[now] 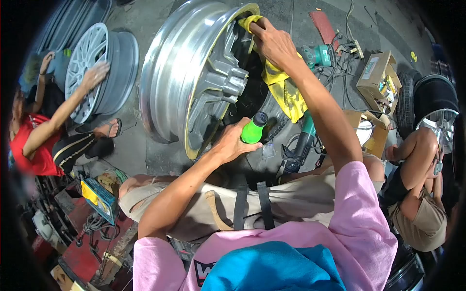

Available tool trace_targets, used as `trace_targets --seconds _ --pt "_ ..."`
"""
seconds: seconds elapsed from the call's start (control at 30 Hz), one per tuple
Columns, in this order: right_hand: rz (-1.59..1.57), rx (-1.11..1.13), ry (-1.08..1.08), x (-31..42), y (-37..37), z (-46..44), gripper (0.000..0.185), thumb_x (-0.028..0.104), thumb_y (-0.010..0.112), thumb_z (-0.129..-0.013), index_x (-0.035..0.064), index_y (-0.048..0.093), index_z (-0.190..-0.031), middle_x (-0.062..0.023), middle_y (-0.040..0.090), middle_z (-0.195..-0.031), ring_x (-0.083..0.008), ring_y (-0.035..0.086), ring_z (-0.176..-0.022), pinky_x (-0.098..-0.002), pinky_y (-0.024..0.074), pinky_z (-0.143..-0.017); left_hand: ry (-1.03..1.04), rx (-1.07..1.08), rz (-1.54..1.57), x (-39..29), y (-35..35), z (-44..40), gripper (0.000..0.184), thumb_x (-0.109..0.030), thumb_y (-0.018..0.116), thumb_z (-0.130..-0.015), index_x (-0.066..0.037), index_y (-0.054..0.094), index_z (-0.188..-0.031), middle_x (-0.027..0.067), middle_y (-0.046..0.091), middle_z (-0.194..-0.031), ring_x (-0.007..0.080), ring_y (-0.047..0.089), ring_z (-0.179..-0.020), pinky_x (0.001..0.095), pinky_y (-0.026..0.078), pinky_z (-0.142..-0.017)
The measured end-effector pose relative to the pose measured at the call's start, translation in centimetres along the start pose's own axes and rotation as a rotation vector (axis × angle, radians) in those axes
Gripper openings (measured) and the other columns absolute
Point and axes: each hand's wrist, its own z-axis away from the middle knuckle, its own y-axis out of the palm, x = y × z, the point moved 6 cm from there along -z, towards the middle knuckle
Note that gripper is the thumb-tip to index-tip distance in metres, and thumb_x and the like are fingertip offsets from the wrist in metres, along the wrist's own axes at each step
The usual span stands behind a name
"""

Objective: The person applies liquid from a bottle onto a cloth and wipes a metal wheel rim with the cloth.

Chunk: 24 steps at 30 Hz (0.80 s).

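A large polished metal wheel rim (177, 63) stands on edge in front of me, its spokes and hub turned to the right. My right hand (275, 42) is closed on a yellow cloth (286, 94) at the upper lip of the rim. Dark smudges mark the cloth, and its loose end hangs below my wrist. Lower down, my left hand (230, 144) grips a bright green bottle (252, 130) with a black cap, close to the rim's lower edge. Part of a dark tyre shows behind the bottle.
At left, a person in a red shirt (41, 140) touches a grey spoked wheel (92, 72). Green power tools (318, 56) and cables lie to the right, near cardboard boxes (374, 77). Another person (420, 203) sits at far right. A blue basket (103, 199) is at lower left.
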Motion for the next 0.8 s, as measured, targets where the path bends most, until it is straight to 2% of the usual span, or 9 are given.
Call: trace_targets --seconds 0.17,0.23,0.37,0.43,0.5,0.53,0.57,0.63,0.8 --pt "-0.093 0.053 0.143 0.9 1.6 0.8 0.032 0.012 0.065 -0.096 0.0133 0.063 -0.129 -0.0137 0.065 -0.117 -0.0439 0.069 -0.097 -0.0534 0.0576 -0.082 -0.004 0.002 -0.031 -0.3 -0.1 0.2 0.064 -0.034 0.091 -0.081 -0.002 0.058 -0.125 0.0222 0.072 -0.101 0.0409 0.071 -0.097 0.0468 0.054 -0.090" --pt "-0.186 0.124 0.061 1.1 1.4 1.0 0.032 0.014 0.065 -0.097 0.0126 0.062 -0.129 -0.0139 0.065 -0.121 -0.0449 0.068 -0.100 -0.0538 0.0576 -0.084 -0.001 -0.020 -0.016 -0.3 -0.1 0.2 0.059 -0.027 0.090 -0.081 -0.003 0.053 -0.120 0.0249 0.070 -0.102 0.0451 0.068 -0.100 0.0489 0.053 -0.087" --pt "-0.317 0.277 -0.088 3.0 2.1 2.9 0.032 0.016 0.063 -0.099 0.0101 0.062 -0.131 -0.0167 0.063 -0.131 -0.0466 0.066 -0.108 -0.0534 0.0566 -0.090 0.020 -0.006 -0.036 -0.9 0.0 0.1 0.058 -0.028 0.090 -0.081 -0.003 0.054 -0.119 0.0251 0.070 -0.103 0.0457 0.068 -0.099 0.0490 0.053 -0.087" --pt "-0.379 0.346 -0.064 3.0 3.1 3.4 0.031 0.014 0.060 -0.100 0.0090 0.062 -0.131 -0.0195 0.062 -0.128 -0.0471 0.064 -0.109 -0.0519 0.0546 -0.091 0.017 -0.012 -0.048 -0.9 -0.1 0.0 0.057 -0.028 0.090 -0.082 -0.003 0.054 -0.119 0.0251 0.070 -0.102 0.0460 0.068 -0.098 0.0491 0.052 -0.087" --pt "-0.526 0.354 -0.072 2.9 4.2 3.9 0.037 0.019 0.056 -0.102 0.0103 0.063 -0.137 -0.0198 0.065 -0.133 -0.0472 0.066 -0.111 -0.0527 0.0542 -0.099 0.003 -0.008 -0.053 -0.9 -0.1 0.1 0.057 -0.028 0.090 -0.081 -0.003 0.055 -0.119 0.0250 0.070 -0.102 0.0459 0.068 -0.098 0.0489 0.053 -0.087" --pt "-0.664 0.343 -0.012 2.9 4.3 3.6 0.036 0.020 0.052 -0.103 0.0047 0.064 -0.133 -0.0214 0.066 -0.128 -0.0464 0.065 -0.110 -0.0517 0.0522 -0.098 -0.010 0.000 -0.052 -0.8 0.0 0.2 0.057 -0.028 0.090 -0.081 -0.003 0.055 -0.119 0.0249 0.070 -0.102 0.0457 0.068 -0.098 0.0487 0.053 -0.087" --pt "-0.663 0.341 -0.007 2.5 4.0 3.7 0.036 0.020 0.052 -0.103 0.0047 0.064 -0.133 -0.0214 0.066 -0.128 -0.0464 0.065 -0.110 -0.0517 0.0522 -0.098 -0.010 0.005 -0.053 -0.6 0.1 0.2 0.057 -0.028 0.090 -0.081 -0.003 0.055 -0.119 0.0249 0.070 -0.102 0.0457 0.068 -0.098 0.0487 0.053 -0.087" --pt "-0.653 0.559 0.021 1.3 3.5 4.3 0.034 0.020 0.049 -0.103 0.0019 0.064 -0.127 -0.0228 0.067 -0.124 -0.0436 0.064 -0.111 -0.0503 0.0502 -0.096 0.002 0.006 -0.079 -0.3 0.1 -0.1 0.064 -0.035 0.090 -0.081 -0.003 0.059 -0.126 0.0227 0.073 -0.102 0.0411 0.071 -0.096 0.0466 0.054 -0.090" --pt "-0.634 0.336 -0.117 -0.2 2.3 5.8 0.031 0.019 0.052 -0.101 0.0043 0.063 -0.126 -0.0210 0.060 -0.106 -0.0420 0.063 -0.105 -0.0521 0.0497 -0.090 0.020 0.012 -0.064 -0.8 0.1 0.0 0.061 -0.032 0.090 -0.081 -0.003 0.057 -0.123 0.0240 0.072 -0.102 0.0434 0.070 -0.097 0.0477 0.053 -0.088"
